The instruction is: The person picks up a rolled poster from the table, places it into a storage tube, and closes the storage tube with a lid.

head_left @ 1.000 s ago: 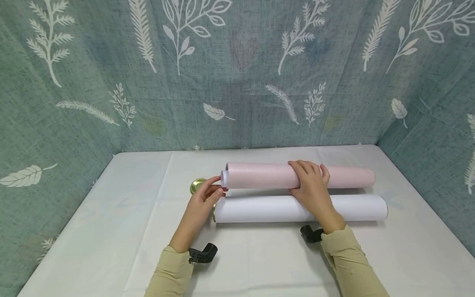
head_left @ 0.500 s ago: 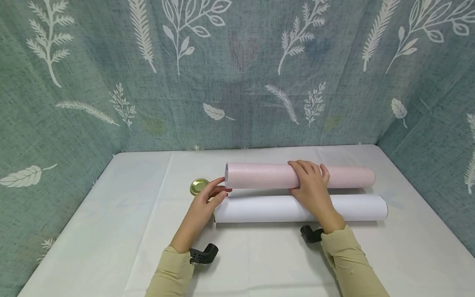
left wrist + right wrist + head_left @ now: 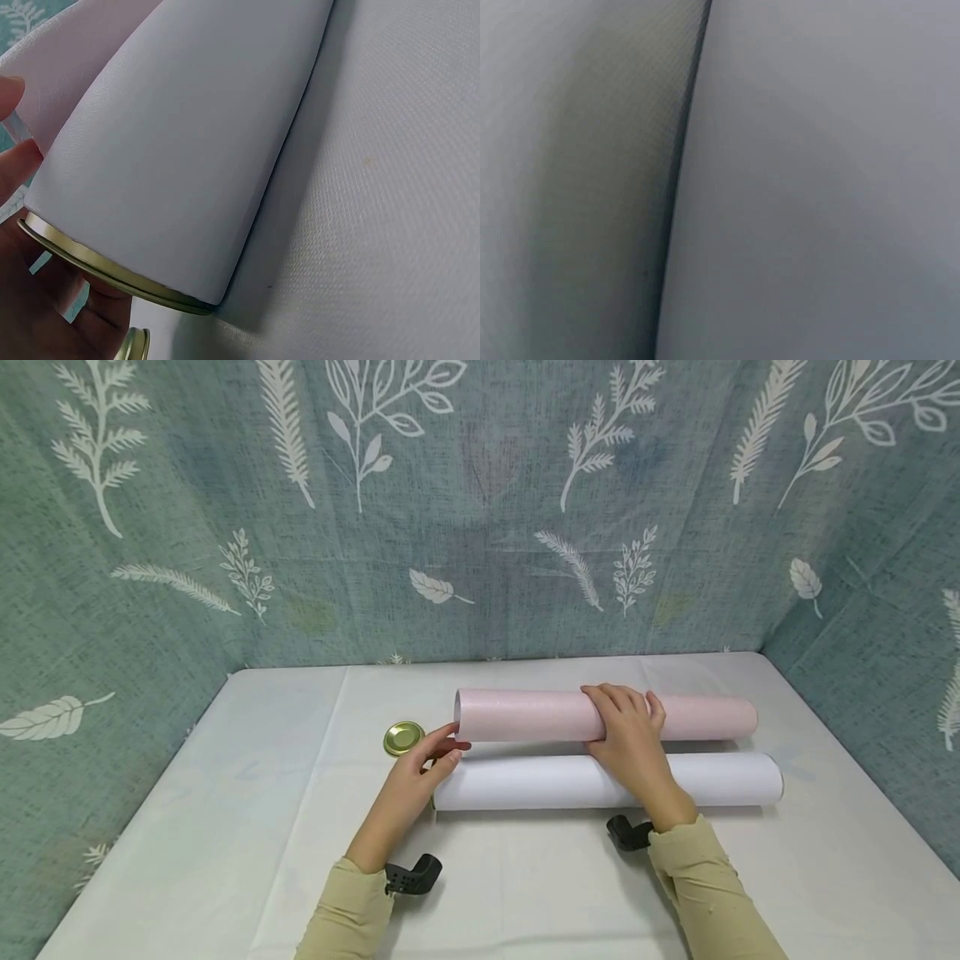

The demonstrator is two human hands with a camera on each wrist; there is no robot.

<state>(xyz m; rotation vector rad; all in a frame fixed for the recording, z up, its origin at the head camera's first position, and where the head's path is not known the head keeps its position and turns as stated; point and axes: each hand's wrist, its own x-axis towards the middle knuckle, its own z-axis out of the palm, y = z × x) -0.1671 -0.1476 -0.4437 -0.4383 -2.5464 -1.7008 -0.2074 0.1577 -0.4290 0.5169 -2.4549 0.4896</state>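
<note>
A pink cardboard tube (image 3: 525, 716) lies crosswise on the table, its left end uncapped. Over its middle, my right hand (image 3: 632, 747) grips it from above. At the uncapped end is my left hand (image 3: 408, 781), fingertips at the rim with the fingers fairly straight. No paper roll shows outside that end. Nearer to me lies a white tube (image 3: 525, 782), parallel to the pink one; a gold metal cap (image 3: 112, 270) closes its left end in the left wrist view. A loose gold lid (image 3: 403, 737) rests just beyond my left hand. The right wrist view shows only the white tube's side (image 3: 817, 187) and cloth.
White cloth (image 3: 187, 827) covers the table. Green leaf-patterned fabric (image 3: 480, 527) hangs behind the table and along both sides. A black wrist device (image 3: 414, 874) sits at my left wrist, another (image 3: 628, 833) at the right, just in front of the white tube.
The white paper roll that stuck out of the pink tube's left end has slid inside, out of sight. My left fingers followed it slightly rightward to the rim. The right hand stays in place.
</note>
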